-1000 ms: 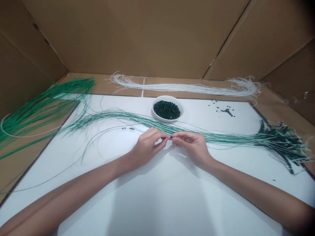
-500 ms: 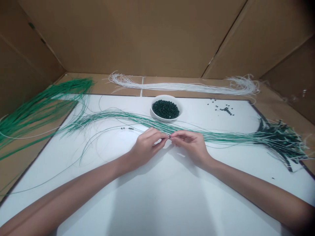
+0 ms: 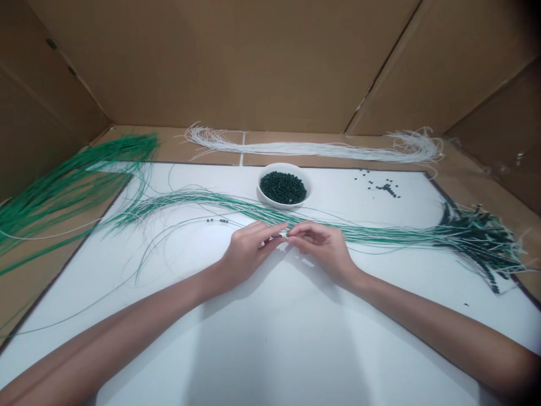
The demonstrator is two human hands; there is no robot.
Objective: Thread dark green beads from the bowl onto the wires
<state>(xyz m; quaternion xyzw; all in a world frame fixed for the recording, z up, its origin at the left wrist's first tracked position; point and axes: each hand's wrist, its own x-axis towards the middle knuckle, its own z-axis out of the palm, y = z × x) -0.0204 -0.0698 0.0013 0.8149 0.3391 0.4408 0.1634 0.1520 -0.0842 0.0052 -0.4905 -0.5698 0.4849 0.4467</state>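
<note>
My left hand [image 3: 247, 251] is closed, its thumb and fingers on a thin green cord [image 3: 186, 224] that runs off to the left. Several dark beads [image 3: 223, 220] sit on that cord just left of the hand. Almost touching it, my right hand [image 3: 327, 248] pinches at the cord's end; whatever tiny part lies between its fingertips is hard to see. Behind both hands a bundle of green and white cords [image 3: 380, 234] stretches across the white board [image 3: 270, 338]. Beyond the bundle stands a white bowl [image 3: 262, 198] of dark green beads [image 3: 283, 187].
Loose beads [image 3: 385, 188] lie at the back right. The bundle's right end carries many beaded tips [image 3: 477, 234]. White cords [image 3: 313, 149] lie along the back, green strands [image 3: 105, 169] at the left. Cardboard walls [image 3: 228, 62] enclose the board.
My left thumb and forefinger have parted slightly at the tips. The right fingertips have shifted a little to the left. The bowl and bundles stay in place.
</note>
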